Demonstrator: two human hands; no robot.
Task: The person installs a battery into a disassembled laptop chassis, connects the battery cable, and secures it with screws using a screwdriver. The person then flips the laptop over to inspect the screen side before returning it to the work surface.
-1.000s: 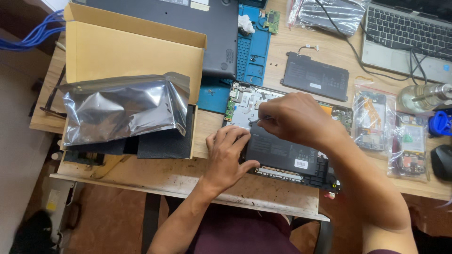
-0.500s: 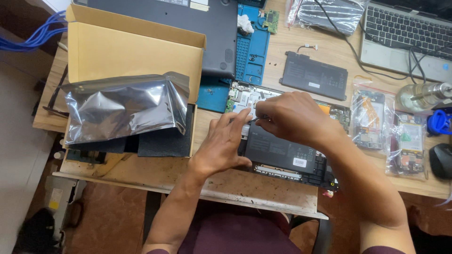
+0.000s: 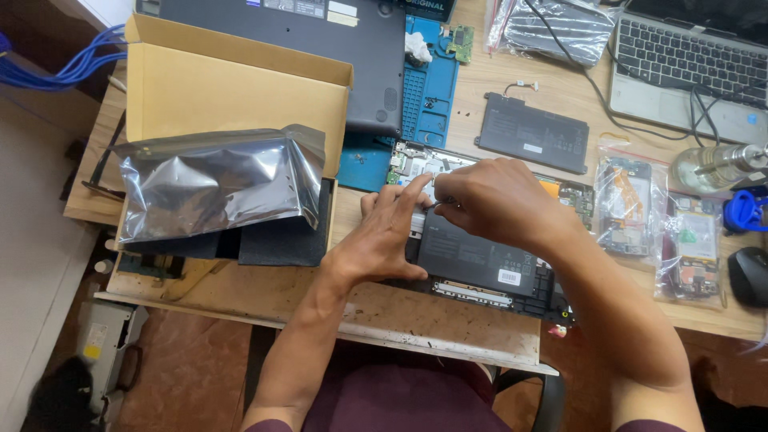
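Down on the wooden workbench (image 3: 448,320), both hands work over an opened laptop chassis (image 3: 480,264) that lies near the front edge, its black battery (image 3: 472,258) facing up. The left hand (image 3: 384,236) lies flat on the chassis, fingers stretched forward and only loosely spread, the fingertips reaching up to the right hand; it grips nothing that can be seen. The right hand (image 3: 496,200) hovers just above the board area with its fingers curled tight and pinched together around something small and dark at the tips; what that is cannot be told. Beyond the hands, part of the green circuit board (image 3: 412,160) shows. To the left sits a cardboard box (image 3: 232,88) with a crumpled silver antistatic bag (image 3: 216,180) resting across it. Farther back lie a blue repair mat (image 3: 432,88), a dark laptop cover (image 3: 320,40) and a loose flat battery (image 3: 534,132). To the right are clear bags of parts (image 3: 632,200), a black mouse (image 3: 748,276) and a second laptop (image 3: 688,64)
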